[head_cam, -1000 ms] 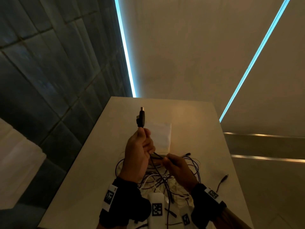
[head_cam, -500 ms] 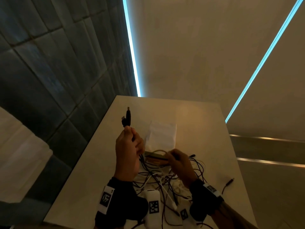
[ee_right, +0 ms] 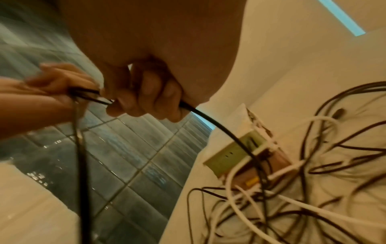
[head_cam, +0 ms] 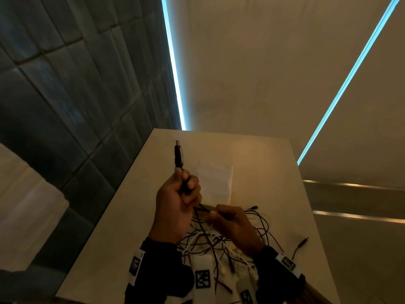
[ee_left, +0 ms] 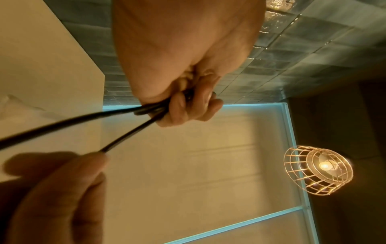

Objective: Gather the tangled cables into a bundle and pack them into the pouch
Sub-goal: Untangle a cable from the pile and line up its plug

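Note:
Raised above the table, my left hand (head_cam: 182,200) grips a black cable (ee_left: 129,113) whose plug end (head_cam: 178,155) sticks up out of the fist. Just right of it, my right hand (head_cam: 230,224) pinches the same black cable (ee_right: 219,130) between thumb and fingers. A tangle of black and white cables (head_cam: 219,244) lies on the table under both hands. Beyond the hands a flat white pouch (head_cam: 215,178) rests on the table.
The pale table (head_cam: 269,172) is narrow, with a dark tiled wall (head_cam: 76,95) on its left and a drop on its right. A small green and brown box (ee_right: 236,155) sits among the cables. One loose black plug end (head_cam: 303,243) lies near the right edge.
My left hand has stayed raised with the plug end up and shifted slightly. The right hand stays close beside it on the cable. The head view has swung a little.

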